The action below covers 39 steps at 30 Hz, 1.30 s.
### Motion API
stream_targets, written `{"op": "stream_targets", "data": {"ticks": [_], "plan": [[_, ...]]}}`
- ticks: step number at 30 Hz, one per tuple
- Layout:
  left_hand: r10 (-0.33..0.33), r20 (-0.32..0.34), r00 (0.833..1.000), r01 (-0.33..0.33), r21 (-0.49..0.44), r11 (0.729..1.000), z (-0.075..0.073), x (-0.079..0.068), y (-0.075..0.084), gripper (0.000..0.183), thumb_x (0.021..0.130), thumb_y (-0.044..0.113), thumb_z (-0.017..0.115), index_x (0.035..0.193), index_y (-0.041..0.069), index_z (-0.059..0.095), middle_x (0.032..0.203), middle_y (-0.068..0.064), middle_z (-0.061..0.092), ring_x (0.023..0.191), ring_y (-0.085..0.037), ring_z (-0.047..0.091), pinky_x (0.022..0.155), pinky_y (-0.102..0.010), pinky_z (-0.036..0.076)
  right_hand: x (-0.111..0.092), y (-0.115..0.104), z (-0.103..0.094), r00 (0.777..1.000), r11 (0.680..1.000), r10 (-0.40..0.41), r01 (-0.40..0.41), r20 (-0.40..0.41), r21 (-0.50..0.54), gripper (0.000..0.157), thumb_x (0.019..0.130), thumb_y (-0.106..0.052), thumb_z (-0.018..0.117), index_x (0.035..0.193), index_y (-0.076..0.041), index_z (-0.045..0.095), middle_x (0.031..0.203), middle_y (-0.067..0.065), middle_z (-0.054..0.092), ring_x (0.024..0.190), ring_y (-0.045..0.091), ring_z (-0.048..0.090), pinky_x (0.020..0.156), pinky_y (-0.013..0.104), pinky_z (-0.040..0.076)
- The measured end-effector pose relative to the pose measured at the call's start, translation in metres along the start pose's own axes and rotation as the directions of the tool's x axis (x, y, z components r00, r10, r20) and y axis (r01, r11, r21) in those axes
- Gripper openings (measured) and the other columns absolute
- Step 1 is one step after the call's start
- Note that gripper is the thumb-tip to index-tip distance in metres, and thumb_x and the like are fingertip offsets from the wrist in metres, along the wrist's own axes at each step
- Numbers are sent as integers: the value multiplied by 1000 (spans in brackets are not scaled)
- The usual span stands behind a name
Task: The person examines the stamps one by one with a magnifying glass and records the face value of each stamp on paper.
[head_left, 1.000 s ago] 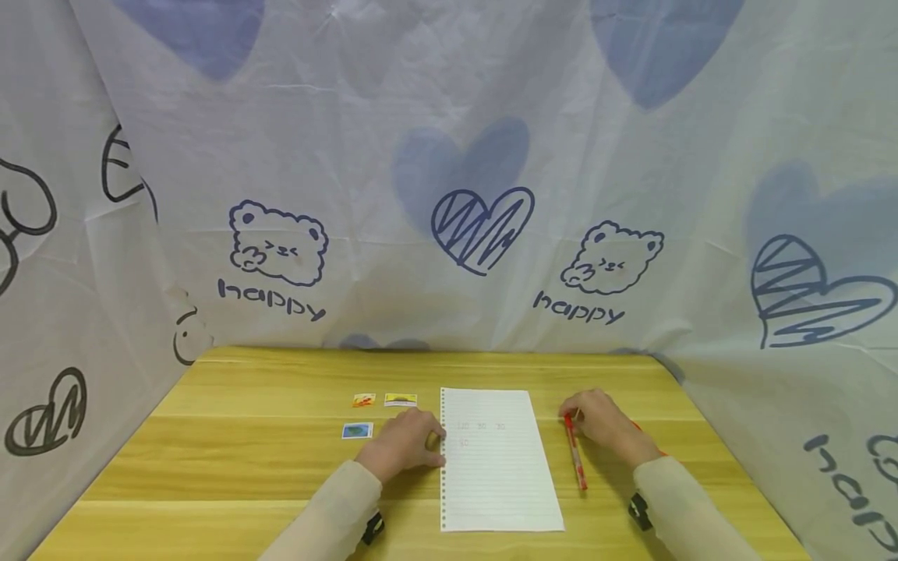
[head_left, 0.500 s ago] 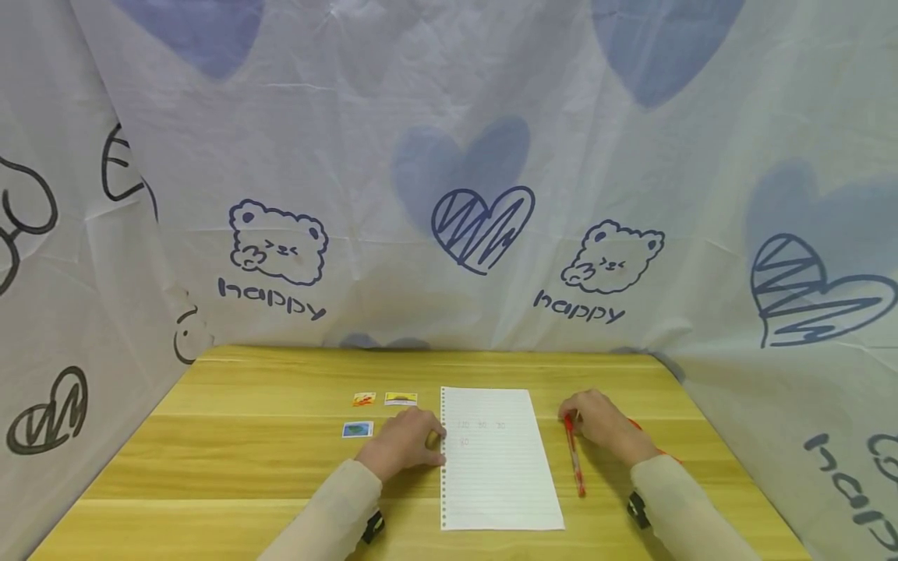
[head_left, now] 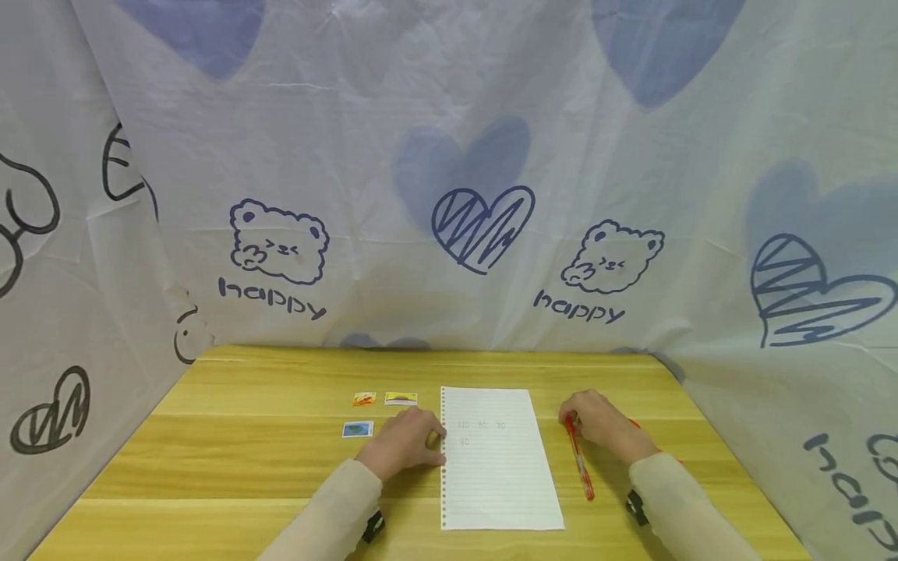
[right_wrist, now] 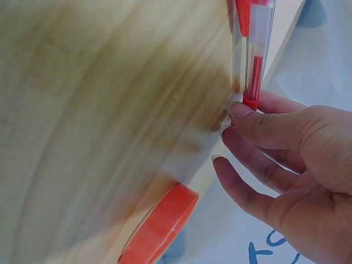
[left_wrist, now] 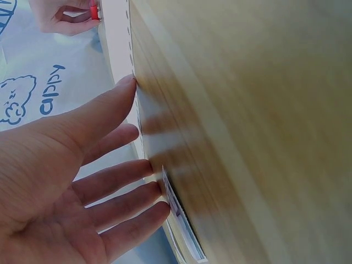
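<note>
My left hand (head_left: 401, 444) rests at the left edge of a lined, hole-punched sheet of paper (head_left: 501, 483), fingers loosely spread, with thumb and fingertips at the punched edge. A few faint handwritten numbers show in the sheet's upper part. To the right of the paper, my right hand (head_left: 599, 421) pinches one end of a red pen (head_left: 579, 460) between thumb and fingers. The clear barrel with its red refill (right_wrist: 256, 77) shows in the right wrist view, and the pen's other end points toward me. In the left wrist view, a small picture card (left_wrist: 184, 220) lies by the left fingertips.
Three small picture cards lie left of the paper: an orange-and-white one (head_left: 364, 400), a yellow one (head_left: 401, 399) and a blue one (head_left: 358, 429). A red ring-shaped object (right_wrist: 159, 225), mostly behind the right forearm in the head view, sits on the wooden table (head_left: 231, 467). A printed cloth (head_left: 379, 179) hangs behind.
The pen's near end has swung slightly right and toward me while the right hand keeps pinching its far end. The left hand and the paper look unchanged.
</note>
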<state>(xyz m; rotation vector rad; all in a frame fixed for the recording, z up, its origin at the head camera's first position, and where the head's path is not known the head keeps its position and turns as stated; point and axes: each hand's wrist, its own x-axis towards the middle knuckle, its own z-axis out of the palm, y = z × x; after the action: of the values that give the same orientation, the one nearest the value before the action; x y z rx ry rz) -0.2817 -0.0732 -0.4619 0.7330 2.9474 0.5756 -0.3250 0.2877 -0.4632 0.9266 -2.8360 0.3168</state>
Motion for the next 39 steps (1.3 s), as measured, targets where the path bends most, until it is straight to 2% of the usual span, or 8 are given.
{"op": "stream_targets", "data": {"ticks": [10, 17, 27, 39], "plan": [[-8, 7, 1000, 8, 2, 1000, 0, 0, 0, 40, 81, 29, 89, 114, 8, 79, 124, -8, 76, 114, -30, 68, 95, -48, 57, 1, -1, -1, 1000, 1000, 18, -18, 21, -4, 32, 72, 20, 69, 81, -9, 76, 81, 3, 74, 75, 17, 63, 71, 35, 59], [9, -8, 1000, -9, 6, 1000, 1, 2, -2, 39, 81, 28, 89, 113, 8, 79, 122, -8, 76, 110, -29, 70, 89, -45, 59, 2, -1, -1, 998, 999, 50, -50, 48, 2, 35, 73, 23, 66, 81, -9, 76, 82, 3, 73, 79, 18, 64, 75, 38, 59], [28, -18, 999, -28, -4, 1000, 1, 0, -2, 39, 80, 27, 90, 112, 7, 79, 121, -9, 77, 109, -30, 71, 88, -45, 60, 1, 1, 1, 999, 1000, 20, -20, 28, 10, 35, 72, 23, 63, 81, -9, 76, 81, 2, 73, 77, 15, 63, 73, 35, 59], [16, -11, 1000, -16, 1, 1000, 0, -1, -1, 39, 80, 27, 89, 112, 8, 79, 121, -9, 76, 110, -30, 70, 91, -47, 59, -1, 0, -2, 998, 999, 33, -35, 49, 42, 33, 74, 21, 67, 83, -9, 76, 81, 1, 72, 78, 16, 63, 75, 37, 59]]}}
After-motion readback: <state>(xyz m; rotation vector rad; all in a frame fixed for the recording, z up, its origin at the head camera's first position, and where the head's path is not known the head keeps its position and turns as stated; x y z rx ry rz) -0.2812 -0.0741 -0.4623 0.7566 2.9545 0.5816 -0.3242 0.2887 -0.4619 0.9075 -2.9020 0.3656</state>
